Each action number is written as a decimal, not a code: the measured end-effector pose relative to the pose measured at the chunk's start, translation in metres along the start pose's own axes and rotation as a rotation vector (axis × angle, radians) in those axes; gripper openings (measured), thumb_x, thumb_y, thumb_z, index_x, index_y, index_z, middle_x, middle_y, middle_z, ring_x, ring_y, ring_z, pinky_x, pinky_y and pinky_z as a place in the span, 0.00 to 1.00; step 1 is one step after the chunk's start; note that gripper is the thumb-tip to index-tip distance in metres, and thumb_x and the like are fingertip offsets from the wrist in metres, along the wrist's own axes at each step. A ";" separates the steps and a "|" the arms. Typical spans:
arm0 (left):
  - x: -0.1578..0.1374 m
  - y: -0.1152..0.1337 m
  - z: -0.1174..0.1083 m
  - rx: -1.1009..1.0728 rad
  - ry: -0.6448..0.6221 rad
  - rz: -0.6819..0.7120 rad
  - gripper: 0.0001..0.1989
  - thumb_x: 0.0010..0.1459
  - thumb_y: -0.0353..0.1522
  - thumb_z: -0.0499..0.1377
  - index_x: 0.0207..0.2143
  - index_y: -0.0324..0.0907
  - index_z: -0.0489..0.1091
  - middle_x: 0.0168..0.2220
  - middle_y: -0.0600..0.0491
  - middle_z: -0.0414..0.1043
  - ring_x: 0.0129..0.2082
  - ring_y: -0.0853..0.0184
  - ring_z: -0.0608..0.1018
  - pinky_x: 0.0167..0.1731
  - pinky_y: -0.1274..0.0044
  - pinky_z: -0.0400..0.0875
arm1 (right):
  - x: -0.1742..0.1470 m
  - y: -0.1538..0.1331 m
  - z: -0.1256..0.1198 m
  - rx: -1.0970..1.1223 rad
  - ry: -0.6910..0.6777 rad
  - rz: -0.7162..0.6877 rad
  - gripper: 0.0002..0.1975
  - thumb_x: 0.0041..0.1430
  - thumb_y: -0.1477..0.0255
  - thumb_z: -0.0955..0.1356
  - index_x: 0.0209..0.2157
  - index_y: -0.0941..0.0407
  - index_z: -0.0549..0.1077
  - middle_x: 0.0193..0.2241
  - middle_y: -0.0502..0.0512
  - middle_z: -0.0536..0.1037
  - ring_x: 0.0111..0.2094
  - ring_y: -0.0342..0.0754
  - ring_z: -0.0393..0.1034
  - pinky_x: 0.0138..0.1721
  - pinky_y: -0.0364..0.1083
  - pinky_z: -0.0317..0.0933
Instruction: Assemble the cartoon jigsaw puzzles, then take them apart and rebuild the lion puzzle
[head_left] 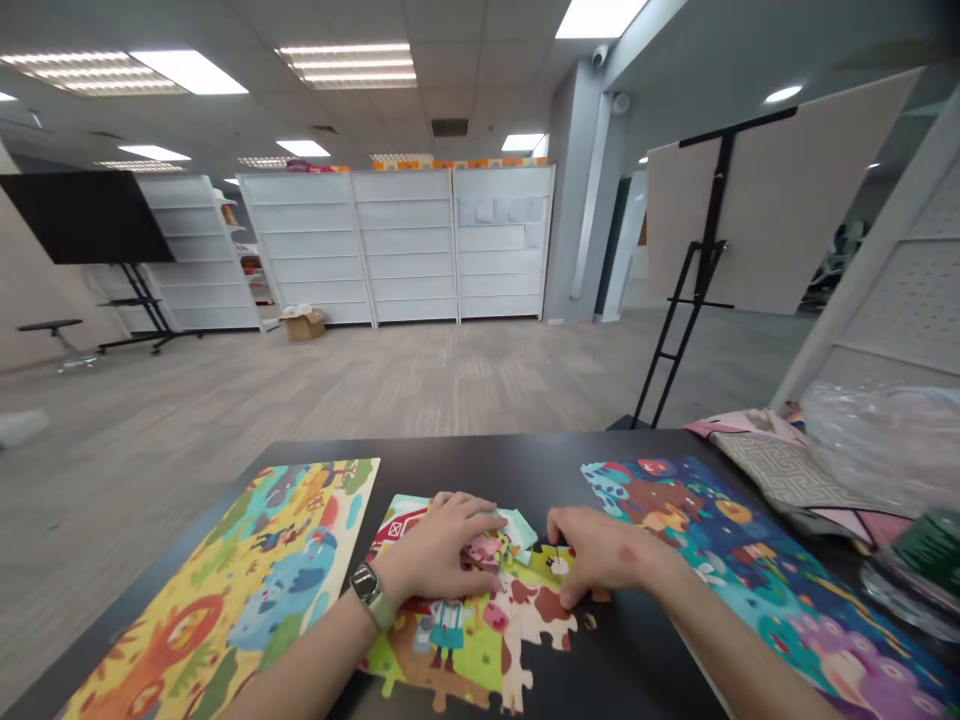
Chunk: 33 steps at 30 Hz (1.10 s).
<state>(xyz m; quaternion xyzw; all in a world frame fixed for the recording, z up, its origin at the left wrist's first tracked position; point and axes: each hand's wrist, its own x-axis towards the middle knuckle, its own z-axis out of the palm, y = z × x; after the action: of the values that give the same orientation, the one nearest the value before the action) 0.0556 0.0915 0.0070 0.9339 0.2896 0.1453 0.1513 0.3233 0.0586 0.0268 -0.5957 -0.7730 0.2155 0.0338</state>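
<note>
A partly joined farm jigsaw puzzle (469, 640) lies on the dark table in front of me, showing a cow, a figure in a blue outfit and a red barn. My left hand (448, 545), with a watch (367, 583) on its wrist, rests palm down on the upper left of it, fingers stretched. Several loose puzzle pieces (517, 535) are heaped beside its fingertips and thumb. At the puzzle's right edge my right hand (604, 550) has its thumb and index finger curled round a green puzzle piece (556, 563) with a white animal. Its other fingers are hidden.
A yellow animal puzzle (300, 570) lies at the left, a dark blue sea puzzle (757, 560) at the right. Beyond that are a patterned cloth bag (795, 470), clear plastic wrap (885, 440) and a green-topped container (926, 560). A board stand (690, 300) is behind the table.
</note>
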 end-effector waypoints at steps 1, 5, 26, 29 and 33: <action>0.000 -0.001 -0.001 -0.003 0.001 0.004 0.34 0.52 0.50 0.67 0.60 0.54 0.66 0.60 0.47 0.68 0.59 0.49 0.68 0.59 0.57 0.58 | 0.003 0.004 0.000 0.006 -0.002 -0.021 0.23 0.33 0.64 0.79 0.35 0.50 0.74 0.35 0.50 0.77 0.39 0.55 0.72 0.33 0.45 0.59; -0.008 -0.013 -0.016 -0.008 -0.002 -0.021 0.37 0.50 0.50 0.68 0.61 0.51 0.66 0.62 0.46 0.66 0.62 0.48 0.65 0.61 0.56 0.55 | 0.013 0.020 -0.008 0.032 0.074 -0.009 0.08 0.43 0.74 0.73 0.29 0.52 0.74 0.33 0.49 0.76 0.37 0.50 0.72 0.33 0.43 0.59; -0.019 -0.034 -0.017 -0.014 0.044 -0.401 0.40 0.39 0.45 0.73 0.55 0.48 0.70 0.47 0.47 0.70 0.48 0.49 0.75 0.47 0.63 0.70 | 0.024 -0.057 0.031 0.019 0.144 -0.480 0.32 0.59 0.56 0.71 0.63 0.44 0.65 0.67 0.61 0.61 0.67 0.62 0.53 0.64 0.62 0.49; -0.019 -0.034 -0.020 -0.047 0.148 -0.394 0.26 0.44 0.39 0.72 0.47 0.44 0.74 0.41 0.50 0.73 0.42 0.56 0.77 0.43 0.68 0.71 | 0.027 -0.056 0.032 0.029 0.211 -0.469 0.24 0.59 0.62 0.71 0.57 0.50 0.72 0.62 0.62 0.67 0.63 0.58 0.61 0.61 0.57 0.55; -0.025 -0.037 -0.035 -0.134 0.227 -0.310 0.20 0.48 0.34 0.69 0.45 0.45 0.72 0.42 0.53 0.73 0.42 0.59 0.76 0.43 0.71 0.71 | 0.029 -0.052 0.033 0.060 0.341 -0.419 0.13 0.58 0.70 0.69 0.45 0.55 0.75 0.51 0.58 0.74 0.51 0.53 0.69 0.53 0.51 0.62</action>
<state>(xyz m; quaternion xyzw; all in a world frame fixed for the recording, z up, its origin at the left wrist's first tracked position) 0.0047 0.1127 0.0207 0.8435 0.4349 0.2436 0.2002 0.2575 0.0654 0.0103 -0.4490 -0.8559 0.1233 0.2249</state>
